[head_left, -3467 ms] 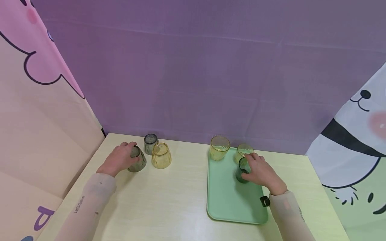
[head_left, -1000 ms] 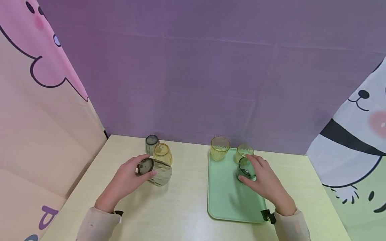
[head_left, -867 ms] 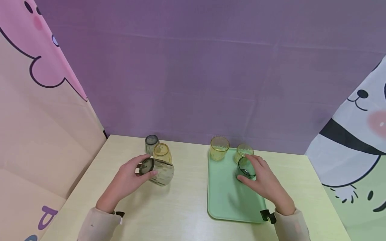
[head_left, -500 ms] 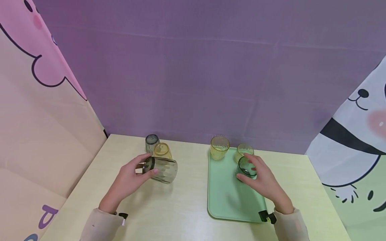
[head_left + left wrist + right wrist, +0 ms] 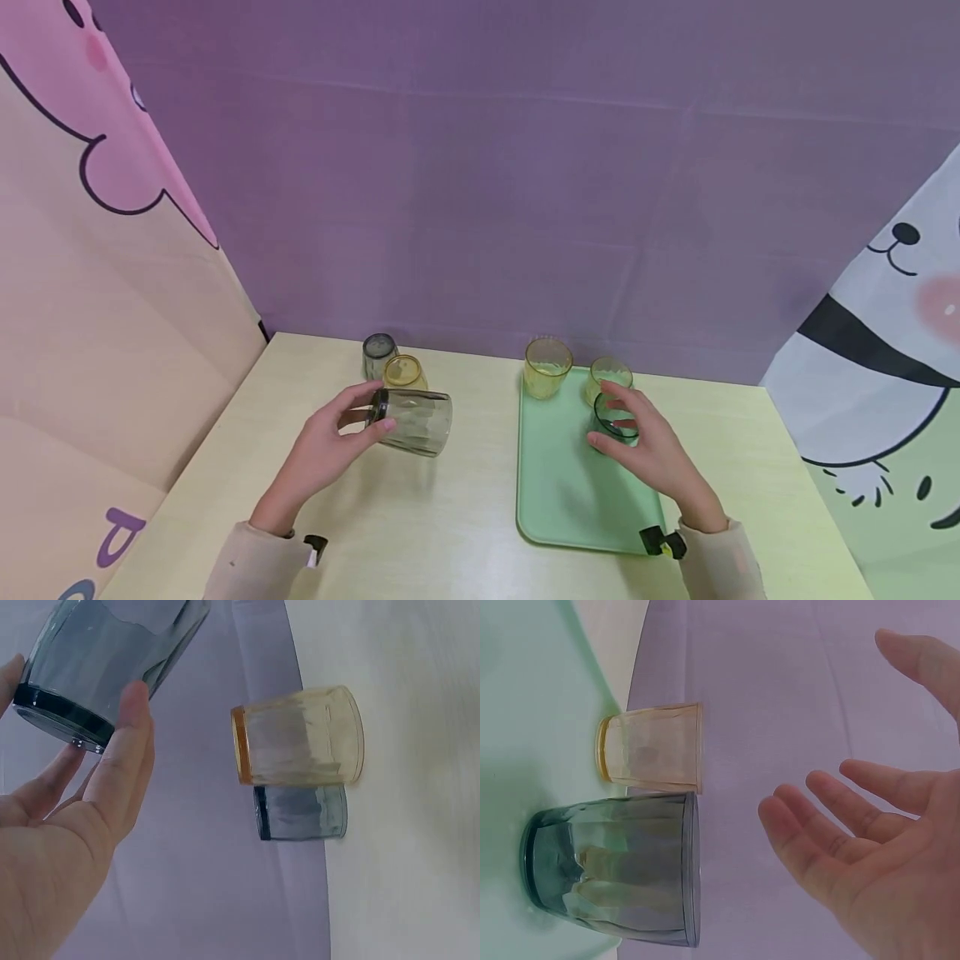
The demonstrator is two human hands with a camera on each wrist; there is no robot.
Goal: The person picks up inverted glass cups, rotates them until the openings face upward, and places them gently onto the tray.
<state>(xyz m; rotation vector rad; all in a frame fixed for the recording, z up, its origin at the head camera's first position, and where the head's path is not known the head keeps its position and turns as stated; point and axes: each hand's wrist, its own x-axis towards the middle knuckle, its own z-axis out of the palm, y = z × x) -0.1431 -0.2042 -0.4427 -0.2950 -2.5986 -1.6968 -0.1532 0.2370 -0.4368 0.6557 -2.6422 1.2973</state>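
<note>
In the head view my left hand (image 5: 326,442) grips a smoky grey drinking glass (image 5: 416,423) by its base end, off the table. The glass lies sideways, mouth to the right. Behind it an amber glass (image 5: 403,374) and a dark grey glass (image 5: 378,354) stand upside down; the left wrist view shows this amber glass (image 5: 300,739) too. My right hand (image 5: 652,446) hovers over a dark green glass (image 5: 611,429), upright on the green tray (image 5: 558,500). The right wrist view shows its fingers loosely spread, apart from that green glass (image 5: 622,877).
Two upright yellowish glasses, one (image 5: 547,369) at the tray's back left corner and another (image 5: 606,375) at its back right, stand behind the green one. A purple cloth wall (image 5: 480,183) closes off the back of the pale table (image 5: 442,533).
My left hand has lifted the smoky grey glass from its upside-down stand, turned it sideways and brought it right. My right hand, earlier around the green glass, has let go of it.
</note>
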